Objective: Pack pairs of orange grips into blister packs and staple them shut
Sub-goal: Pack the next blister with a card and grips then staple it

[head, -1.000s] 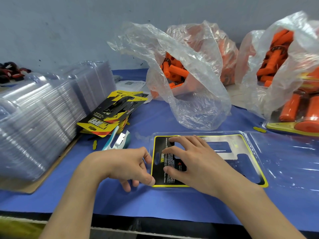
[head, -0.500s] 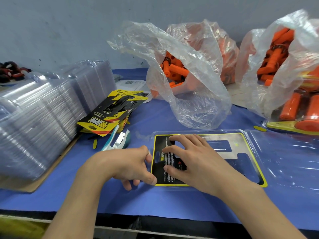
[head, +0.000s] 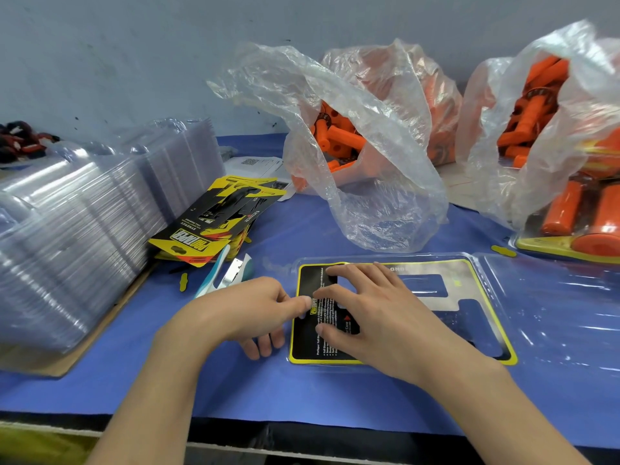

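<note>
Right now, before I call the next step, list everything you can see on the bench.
blister pack: one, clear, lying open, front centre
card: one, black with yellow border, in the pack's left half
empty packs: a stack, clear, left
loose cards: a pile, yellow and black, beside that stack
stapler: one, teal and white, in front of the pile
bags: three, clear, holding orange grips, back
filled pack: at least one, orange on yellow, far right
papers: white, behind the pile
left hand: curled, thumb at the card's left edge
right hand: fingers spread on the card
</note>
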Tool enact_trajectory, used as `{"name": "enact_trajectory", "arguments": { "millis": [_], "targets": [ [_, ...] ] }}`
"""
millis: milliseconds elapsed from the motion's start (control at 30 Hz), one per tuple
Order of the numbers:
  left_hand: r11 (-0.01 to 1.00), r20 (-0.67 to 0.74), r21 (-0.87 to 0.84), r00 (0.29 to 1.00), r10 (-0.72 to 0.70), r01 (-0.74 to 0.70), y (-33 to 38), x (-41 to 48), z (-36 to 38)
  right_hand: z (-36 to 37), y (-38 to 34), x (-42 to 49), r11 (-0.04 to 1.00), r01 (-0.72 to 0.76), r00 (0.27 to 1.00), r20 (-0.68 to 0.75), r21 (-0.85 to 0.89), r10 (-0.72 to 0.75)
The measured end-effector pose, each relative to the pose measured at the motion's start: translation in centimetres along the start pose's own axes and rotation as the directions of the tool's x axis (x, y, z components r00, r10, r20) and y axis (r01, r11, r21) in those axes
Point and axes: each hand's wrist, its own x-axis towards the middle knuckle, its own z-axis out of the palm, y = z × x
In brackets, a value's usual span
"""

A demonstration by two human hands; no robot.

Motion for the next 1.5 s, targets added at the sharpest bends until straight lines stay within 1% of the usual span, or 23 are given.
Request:
{"name": "enact_trajectory", "arguments": {
  "millis": [267,367,467,533,600,700,767,900,1000,1167,1333,1500],
  "targets": [
    [0.999,-0.039,0.054,0.999,0.004,-0.001,0.2,0.3,0.3,0.1,-0.1,-0.1,1.0,0.012,1.0,-0.024,0.015,-0.012],
    [0.999,-0.032,0.052,0.999,-0.003,0.005,0.4,0.2,0.2,-0.4,-0.3,-0.2,0.998,0.008,0.996,-0.094,0.068,-0.002],
    [0.999,-0.028,0.043,1.0,-0.011,0.012,0.5,0.2,0.2,-1.9,1.0,-0.8,0.987,-0.047,0.97,-0.229,0.151,0.081],
    [0.999,-0.029,0.036,0.999,-0.019,0.021,0.5,0.2,0.2,-3.1,3.2,-1.7,0.975,-0.121,0.927,-0.331,0.185,0.178],
    [0.999,-0.027,0.034,0.999,-0.028,0.028,0.4,0.3,0.2,-4.1,6.1,-3.0,0.95,-0.236,0.871,-0.389,0.205,0.301],
    [0.999,-0.023,0.038,0.999,-0.033,0.034,0.2,0.6,0.2,-4.9,9.8,-5.3,0.887,-0.412,0.819,-0.342,0.211,0.461],
    [0.999,-0.021,0.039,0.999,-0.034,0.035,0.1,0.7,0.2,-5.0,10.9,-6.5,0.863,-0.465,0.813,-0.292,0.196,0.504],
    [0.998,-0.015,0.038,0.998,-0.054,0.054,0.0,1.0,0.2,-4.9,10.9,-7.1,0.877,-0.456,0.842,-0.245,0.153,0.481],
    [0.997,-0.015,0.039,0.998,-0.064,0.065,0.0,1.1,0.2,-5.0,10.5,-6.8,0.887,-0.445,0.868,-0.183,0.123,0.461],
    [0.997,-0.016,0.024,0.997,-0.073,0.073,-0.1,1.2,0.2,-4.9,10.4,-6.5,0.89,-0.441,0.879,-0.146,0.113,0.454],
    [0.998,-0.024,0.011,0.997,-0.067,0.068,0.0,1.1,0.1,-4.4,11.0,-6.5,0.883,-0.439,0.871,-0.164,0.166,0.463],
    [0.998,-0.025,0.0,0.998,-0.065,0.065,0.1,1.1,0.2,-4.3,11.1,-6.5,0.889,-0.422,0.872,-0.187,0.18,0.452]
  ]
}}
